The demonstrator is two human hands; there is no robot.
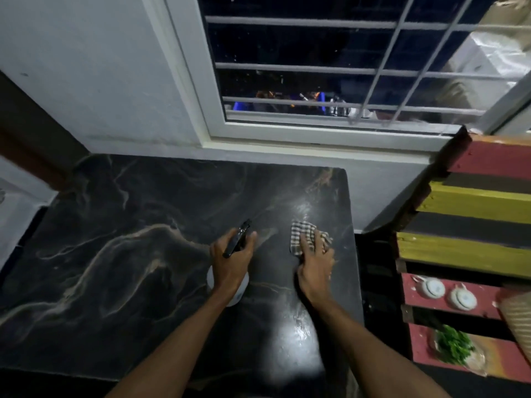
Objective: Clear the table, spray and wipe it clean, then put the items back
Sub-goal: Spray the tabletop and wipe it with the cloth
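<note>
Head view: left hand (232,261) wrapped around spray bottle (238,242) at frame centre, fingers closed on its neck; right hand (314,267) pressed flat on checked cloth (304,235), right of centre on the black marble table (120,254). Cloth soft, light, best bunched under palm; wet sheen likely slick. Table edge close at right, open room leftward.

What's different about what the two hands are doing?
The left hand is wrapped around a spray bottle and holds it up above the table, while the right hand lies flat, pressing a checked cloth onto the table. The left hand's fingers are curled closed; the right hand's fingers are spread out. Both hands are over the same dark marbled table, side by side.
</note>
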